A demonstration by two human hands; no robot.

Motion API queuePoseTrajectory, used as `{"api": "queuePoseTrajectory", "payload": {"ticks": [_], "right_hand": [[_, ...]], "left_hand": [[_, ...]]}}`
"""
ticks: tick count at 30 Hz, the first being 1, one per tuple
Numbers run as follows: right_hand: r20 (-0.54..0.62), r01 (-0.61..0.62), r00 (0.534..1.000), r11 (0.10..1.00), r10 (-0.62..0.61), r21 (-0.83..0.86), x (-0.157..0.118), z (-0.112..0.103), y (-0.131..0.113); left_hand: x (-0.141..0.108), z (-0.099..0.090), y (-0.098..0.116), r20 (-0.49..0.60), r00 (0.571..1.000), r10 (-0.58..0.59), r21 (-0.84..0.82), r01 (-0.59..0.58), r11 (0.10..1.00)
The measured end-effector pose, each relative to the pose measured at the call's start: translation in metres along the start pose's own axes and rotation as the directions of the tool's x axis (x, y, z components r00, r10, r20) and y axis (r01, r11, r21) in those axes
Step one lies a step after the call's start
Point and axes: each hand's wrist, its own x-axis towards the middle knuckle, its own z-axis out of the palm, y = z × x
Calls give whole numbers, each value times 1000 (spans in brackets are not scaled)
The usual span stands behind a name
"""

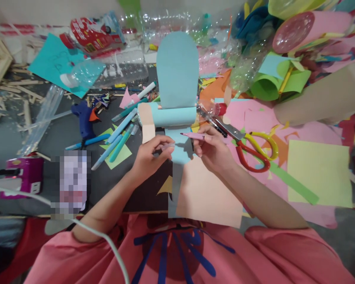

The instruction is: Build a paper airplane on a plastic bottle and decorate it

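In my right hand is a light purple marker, uncapped, its dark tip pointing left. My left hand pinches a small pale purple marker cap, apart from the marker. Just beyond my hands lies a light blue paper roll with a peach paper strip around its left end. A rounded light blue paper piece stands up behind the roll. Below my hands are another light blue paper and a peach sheet.
Scissors with red and yellow handles lie right of my right hand. Several markers and a blue glue gun are at left. Plastic bottles line the back. A yellow sheet and a brown tube lie right.
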Motion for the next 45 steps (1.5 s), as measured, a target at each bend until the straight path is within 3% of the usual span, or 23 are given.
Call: {"api": "queuePoseTrajectory", "payload": {"ticks": [5,9,13,19,22,25,29,34,37,42,45], "right_hand": [[73,27,997,1000,-26,-16,-2,-2,2],[143,22,989,997,-33,74,-2,-4,5],[187,-11,982,994,-9,105,-3,-6,7],[254,12,966,993,-42,117,-3,-7,7],[263,26,963,994,-54,109,-3,-6,8],[254,30,966,996,-49,80,-4,-5,8],[273,-26,962,999,19,23,-7,-4,9],[289,-133,948,991,132,-19,-11,-1,8],[325,-89,942,996,87,-7,-12,-1,4],[200,24,980,996,-6,-88,-11,-1,-1],[203,24,979,990,5,-136,-12,-1,0]], "left_hand": [[-3,3,-1,-158,973,168,76,-157,985],[-3,5,-2,-202,967,159,-9,-164,986],[-5,5,-3,-193,971,138,-126,-164,978],[-8,5,-1,-123,982,142,-146,-159,976],[-8,4,-3,-114,977,182,-75,-191,979],[-7,4,-3,-93,950,299,58,-295,954],[-6,4,-1,-32,920,391,166,-381,910],[-6,6,1,52,925,377,164,-381,910],[-8,6,0,36,953,300,120,-302,946],[-9,3,1,-22,978,207,37,-206,978],[-7,2,2,-29,979,201,-2,-202,979]]}}
